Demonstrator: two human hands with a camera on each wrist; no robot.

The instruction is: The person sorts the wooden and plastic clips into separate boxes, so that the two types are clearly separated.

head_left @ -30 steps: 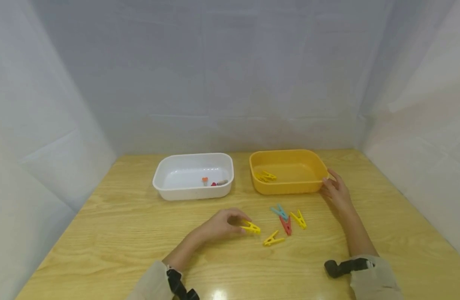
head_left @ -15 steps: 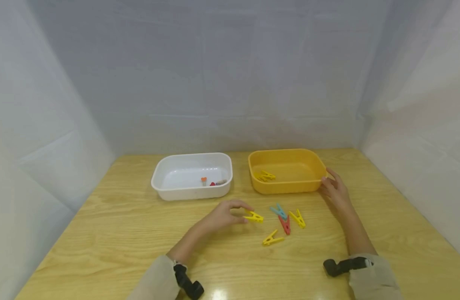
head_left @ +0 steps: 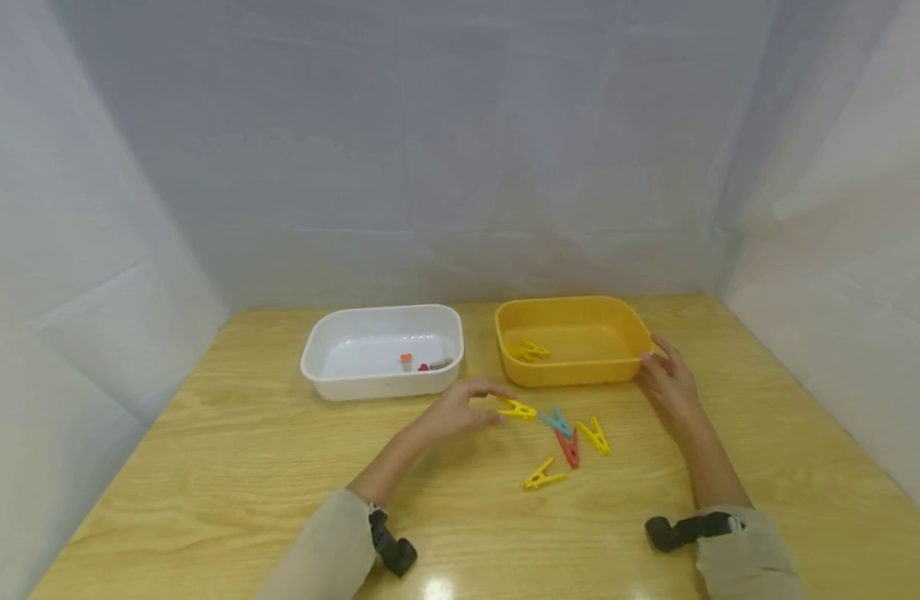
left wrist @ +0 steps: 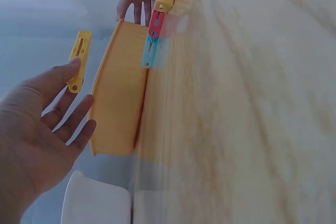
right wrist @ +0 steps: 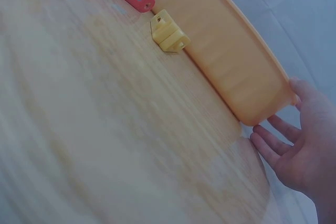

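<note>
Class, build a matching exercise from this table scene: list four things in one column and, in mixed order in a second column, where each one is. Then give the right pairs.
Things
1. yellow peg in the left hand
2. red peg
3. right hand
4. small orange and red bits

Places
A. inside the white tub
B. at the right end of the yellow tub
C. pinched by fingertips, above the table
D. lying on the table beside a blue peg

Pairs: 1-C, 2-D, 3-B, 4-A
</note>
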